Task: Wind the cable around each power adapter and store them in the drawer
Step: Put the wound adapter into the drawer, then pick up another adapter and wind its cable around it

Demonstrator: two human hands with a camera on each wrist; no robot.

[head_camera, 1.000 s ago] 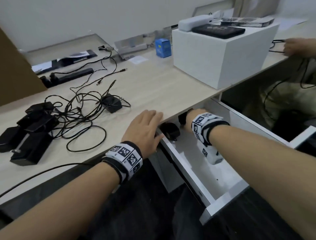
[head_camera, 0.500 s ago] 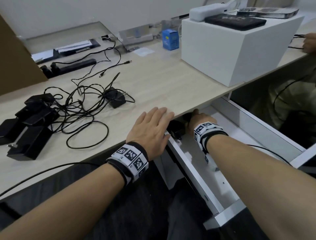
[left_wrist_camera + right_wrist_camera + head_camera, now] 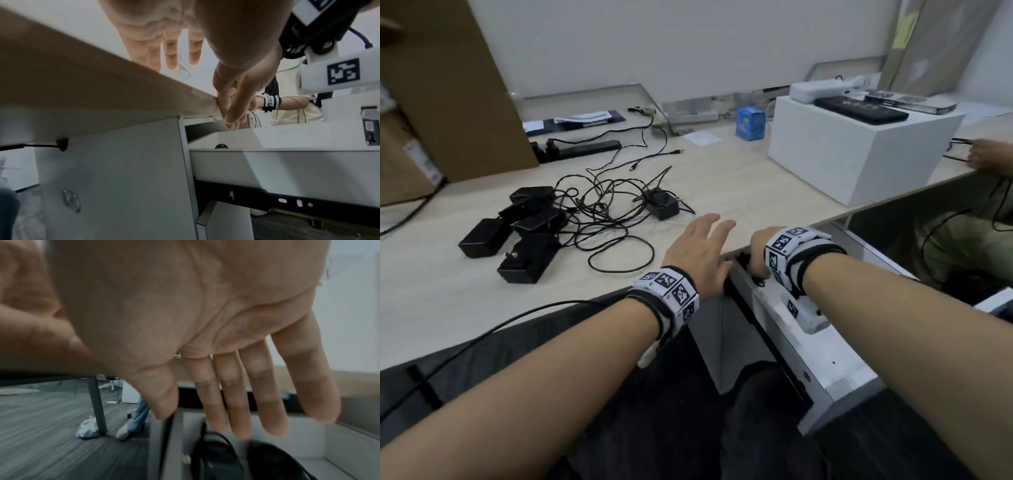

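Observation:
Several black power adapters (image 3: 517, 236) lie in a heap on the desk's left with their loose cables (image 3: 602, 222) tangled beside them. One more adapter (image 3: 661, 206) sits apart on the tangle's right side. My left hand (image 3: 698, 248) rests flat on the desk edge with its fingers straight (image 3: 172, 53). The white drawer (image 3: 835, 373) stands pulled out under the desk. My right hand (image 3: 758, 255) reaches into its back left corner. Its straight fingers (image 3: 236, 402) hover over two wound black adapters (image 3: 216, 457) and hold nothing.
A white box (image 3: 859, 161) with devices on top stands at the desk's right. Behind are a small blue box (image 3: 750, 123), a black power strip (image 3: 582, 150) and a cardboard panel (image 3: 448, 85). Another person's hand (image 3: 989, 157) holds cables at the far right.
The head view has tilted up and swung. My right hand stays at the drawer's back left corner and now covers the wound adapter seen beside it. My left hand stays on the desk edge.

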